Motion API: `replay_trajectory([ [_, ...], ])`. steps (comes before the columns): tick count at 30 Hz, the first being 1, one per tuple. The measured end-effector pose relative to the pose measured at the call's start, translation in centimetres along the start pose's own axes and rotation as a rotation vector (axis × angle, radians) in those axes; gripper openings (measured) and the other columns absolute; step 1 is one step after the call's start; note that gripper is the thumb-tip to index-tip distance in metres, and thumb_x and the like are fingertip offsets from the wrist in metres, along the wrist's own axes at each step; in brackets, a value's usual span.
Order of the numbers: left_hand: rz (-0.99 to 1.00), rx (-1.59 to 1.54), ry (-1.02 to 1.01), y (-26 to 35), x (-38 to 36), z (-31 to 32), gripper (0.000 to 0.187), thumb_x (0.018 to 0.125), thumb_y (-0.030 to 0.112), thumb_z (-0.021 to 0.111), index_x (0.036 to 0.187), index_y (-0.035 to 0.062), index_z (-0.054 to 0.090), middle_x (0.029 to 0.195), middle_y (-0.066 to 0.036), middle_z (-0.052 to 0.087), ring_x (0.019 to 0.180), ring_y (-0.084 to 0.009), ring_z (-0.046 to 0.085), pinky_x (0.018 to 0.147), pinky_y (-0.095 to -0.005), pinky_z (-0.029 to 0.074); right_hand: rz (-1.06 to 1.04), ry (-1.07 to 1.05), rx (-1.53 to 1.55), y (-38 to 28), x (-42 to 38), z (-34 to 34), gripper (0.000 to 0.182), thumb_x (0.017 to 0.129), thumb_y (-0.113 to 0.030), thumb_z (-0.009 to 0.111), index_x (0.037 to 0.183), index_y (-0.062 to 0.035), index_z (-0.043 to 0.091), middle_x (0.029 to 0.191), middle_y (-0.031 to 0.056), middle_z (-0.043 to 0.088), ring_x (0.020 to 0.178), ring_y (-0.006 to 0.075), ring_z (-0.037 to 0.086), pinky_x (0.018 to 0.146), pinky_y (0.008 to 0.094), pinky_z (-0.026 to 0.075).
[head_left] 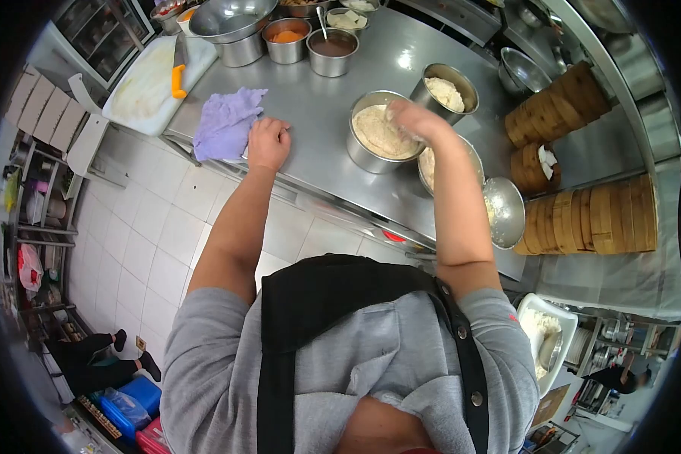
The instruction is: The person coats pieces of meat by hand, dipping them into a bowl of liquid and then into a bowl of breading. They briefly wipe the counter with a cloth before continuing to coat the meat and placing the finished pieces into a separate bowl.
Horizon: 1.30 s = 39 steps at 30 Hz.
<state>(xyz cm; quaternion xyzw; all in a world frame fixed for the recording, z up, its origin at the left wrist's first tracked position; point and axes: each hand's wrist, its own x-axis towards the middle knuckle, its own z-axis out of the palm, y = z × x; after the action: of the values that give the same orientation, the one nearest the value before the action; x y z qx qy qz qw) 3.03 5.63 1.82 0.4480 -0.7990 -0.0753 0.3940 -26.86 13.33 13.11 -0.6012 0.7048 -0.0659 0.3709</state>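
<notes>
My left hand (269, 142) rests at the front edge of the steel counter with its fingers curled in a fist. Right beside it lies a crumpled purple cloth (227, 125). Over the right rim of a round metal pot (365, 155), my right hand (415, 122) is smeared by motion, its fingers unclear. A pale, crumbly, flour-like mixture (378, 130) fills much of that pot. Behind it stands another metal pot (467, 94) holding a lumpy off-white mass (445, 92). My right forearm partly covers a third container (469, 155) with pale contents.
Bamboo steamers (590, 219) are stacked on the right, near a steel bowl (505, 212). Pots of orange (286, 36) and brown (333, 47) contents stand at the back. A yellow-handled knife (178, 79) lies on a white cutting board (147, 87) at left.
</notes>
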Motion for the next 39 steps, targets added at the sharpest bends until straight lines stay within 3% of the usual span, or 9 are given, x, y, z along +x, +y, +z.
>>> replay_trajectory([
  [3,0.010,-0.006,0.006,0.0,0.1,0.1,0.011,0.075,0.008,0.058,0.082,0.0123,0.066,0.089,-0.005,0.060,0.091,-0.0283,0.054,0.081,-0.0402,0.043,-0.092,0.042,-0.240,-0.3,-0.3,0.9,0.037,0.082,-0.011,0.047,0.117,-0.0028,0.055,0.095,0.0114,0.063,0.075,0.0212,0.062,0.067,0.0334,0.050],
  [5,0.005,0.007,0.013,-0.2,0.0,0.2,0.011,0.075,0.008,0.058,0.082,0.0121,0.066,0.089,-0.005,0.060,0.091,-0.0283,0.054,0.081,-0.0401,0.043,-0.009,-0.030,-0.083,-0.5,0.2,0.0,0.036,0.081,-0.012,0.048,0.115,-0.0029,0.056,0.095,0.0124,0.063,0.079,0.0235,0.063,0.069,0.0341,0.050],
  [9,0.000,-0.012,0.000,-0.2,0.1,0.1,0.011,0.075,0.008,0.058,0.082,0.0117,0.066,0.089,-0.005,0.060,0.092,-0.0284,0.054,0.081,-0.0402,0.043,0.015,0.205,0.029,-3.9,-1.8,-1.0,0.028,0.078,-0.009,0.051,0.103,0.0008,0.060,0.090,0.0194,0.066,0.087,0.0326,0.064,0.076,0.0394,0.048],
  [12,-0.014,-0.013,-0.005,0.1,0.2,0.0,0.011,0.075,0.008,0.058,0.082,0.0115,0.066,0.089,-0.005,0.061,0.092,-0.0284,0.054,0.081,-0.0403,0.043,-0.132,0.385,-0.212,-2.3,0.2,0.8,0.033,0.078,-0.007,0.054,0.109,-0.0040,0.060,0.103,0.0175,0.064,0.099,0.0318,0.061,0.085,0.0398,0.048],
  [21,-0.014,-0.009,0.000,0.0,0.0,0.0,0.011,0.075,0.008,0.058,0.082,0.0113,0.066,0.090,-0.005,0.061,0.093,-0.0285,0.054,0.081,-0.0403,0.043,-0.255,0.210,-0.391,-2.2,0.6,1.8,0.043,0.075,-0.002,0.056,0.116,-0.0149,0.061,0.118,0.0122,0.058,0.109,0.0306,0.055,0.094,0.0372,0.043],
  [27,-0.003,-0.006,0.005,0.0,0.1,0.0,0.012,0.075,0.008,0.057,0.082,0.0113,0.066,0.089,-0.005,0.061,0.093,-0.0288,0.054,0.081,-0.0406,0.043,-0.135,0.185,-0.249,-1.3,1.8,1.9,0.033,0.075,-0.003,0.059,0.107,-0.0102,0.065,0.111,0.0106,0.062,0.105,0.0275,0.058,0.091,0.0363,0.045],
  [33,-0.005,-0.013,0.017,0.0,0.0,0.0,0.012,0.074,0.008,0.057,0.082,0.0112,0.066,0.088,-0.006,0.061,0.092,-0.0287,0.054,0.081,-0.0404,0.043,-0.268,0.305,-0.132,-1.4,-0.3,-0.3,0.028,0.075,-0.002,0.060,0.103,-0.0037,0.065,0.107,0.0144,0.063,0.098,0.0276,0.061,0.086,0.0332,0.047],
  [36,-0.004,-0.020,0.020,-0.1,0.1,0.1,0.012,0.074,0.008,0.057,0.082,0.0114,0.066,0.088,-0.005,0.061,0.091,-0.0285,0.054,0.080,-0.0403,0.043,-0.230,0.282,-0.132,-3.3,-2.7,-2.3,0.032,0.078,-0.006,0.060,0.110,-0.0070,0.062,0.106,0.0158,0.065,0.102,0.0283,0.060,0.089,0.0361,0.046],
  [39,-0.004,-0.020,0.017,-0.2,0.0,0.2,0.012,0.073,0.008,0.058,0.082,0.0115,0.066,0.089,-0.005,0.061,0.091,-0.0285,0.054,0.080,-0.0402,0.043,-0.028,0.116,0.233,-4.2,-3.3,-2.6,0.041,0.078,-0.004,0.056,0.119,-0.0066,0.058,0.106,0.0158,0.065,0.103,0.0286,0.060,0.089,0.0368,0.046],
])
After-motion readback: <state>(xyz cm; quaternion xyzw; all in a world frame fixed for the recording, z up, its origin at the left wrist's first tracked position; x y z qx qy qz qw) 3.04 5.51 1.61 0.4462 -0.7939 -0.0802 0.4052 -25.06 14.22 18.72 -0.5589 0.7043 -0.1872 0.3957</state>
